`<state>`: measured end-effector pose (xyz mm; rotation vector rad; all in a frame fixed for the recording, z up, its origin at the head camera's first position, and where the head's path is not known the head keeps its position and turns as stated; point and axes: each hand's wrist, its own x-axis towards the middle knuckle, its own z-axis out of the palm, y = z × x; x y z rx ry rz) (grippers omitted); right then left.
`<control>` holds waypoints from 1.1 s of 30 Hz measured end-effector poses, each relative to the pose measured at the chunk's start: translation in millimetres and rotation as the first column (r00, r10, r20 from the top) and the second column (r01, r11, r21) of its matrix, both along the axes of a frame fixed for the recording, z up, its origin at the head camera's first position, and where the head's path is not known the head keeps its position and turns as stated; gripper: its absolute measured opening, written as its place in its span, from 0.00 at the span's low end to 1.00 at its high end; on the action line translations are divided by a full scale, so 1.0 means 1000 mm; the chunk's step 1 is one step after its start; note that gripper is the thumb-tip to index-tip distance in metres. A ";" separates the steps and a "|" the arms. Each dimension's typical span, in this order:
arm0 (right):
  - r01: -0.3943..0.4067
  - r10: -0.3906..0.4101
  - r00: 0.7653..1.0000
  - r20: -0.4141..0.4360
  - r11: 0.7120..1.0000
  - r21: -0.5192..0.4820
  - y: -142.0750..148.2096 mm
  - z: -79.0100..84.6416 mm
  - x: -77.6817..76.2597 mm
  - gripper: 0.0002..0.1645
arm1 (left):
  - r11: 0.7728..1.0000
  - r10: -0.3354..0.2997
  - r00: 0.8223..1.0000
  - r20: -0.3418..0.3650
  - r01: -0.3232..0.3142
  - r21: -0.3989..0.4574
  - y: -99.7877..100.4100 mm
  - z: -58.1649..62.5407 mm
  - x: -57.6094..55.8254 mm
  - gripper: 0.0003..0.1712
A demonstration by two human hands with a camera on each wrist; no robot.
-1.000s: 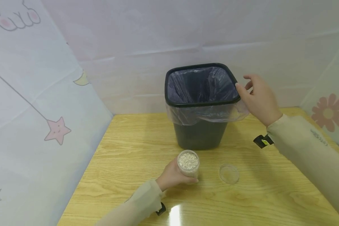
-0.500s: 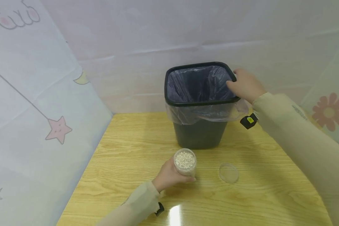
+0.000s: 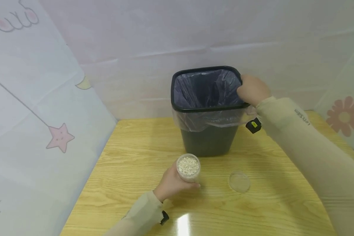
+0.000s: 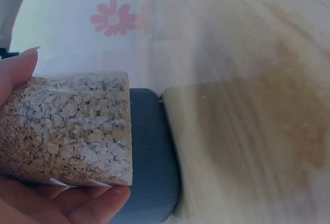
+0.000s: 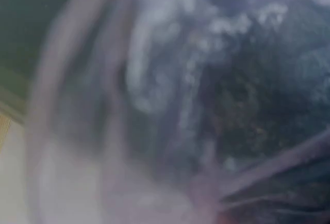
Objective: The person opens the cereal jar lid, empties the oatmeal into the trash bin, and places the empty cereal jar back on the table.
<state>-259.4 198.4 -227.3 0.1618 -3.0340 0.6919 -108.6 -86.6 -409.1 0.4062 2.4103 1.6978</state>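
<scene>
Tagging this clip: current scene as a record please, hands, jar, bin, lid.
left hand: grips clear jar
right hand: holds bin at its right side
jar: uncapped, pale flakes inside
bin: dark, on wooden table; translucent liner folded over rim
lid: clear, round, on table, right of jar
right wrist view: blurred
</scene>
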 end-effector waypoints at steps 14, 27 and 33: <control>0.009 -0.009 1.000 0.028 1.000 -0.014 -0.002 -0.001 -0.002 0.38 | 0.996 0.071 0.997 -0.030 -0.069 0.049 -0.010 0.007 -0.004 0.51; 0.024 -0.024 0.999 0.049 1.000 -0.003 -0.003 0.000 -0.002 0.38 | 0.988 0.150 0.988 -0.048 -0.147 0.056 -0.014 0.011 -0.006 0.51; 0.028 -0.028 0.998 0.054 1.000 0.007 -0.002 0.000 -0.003 0.38 | 0.983 0.168 0.984 -0.054 -0.163 0.083 -0.017 0.019 -0.006 0.50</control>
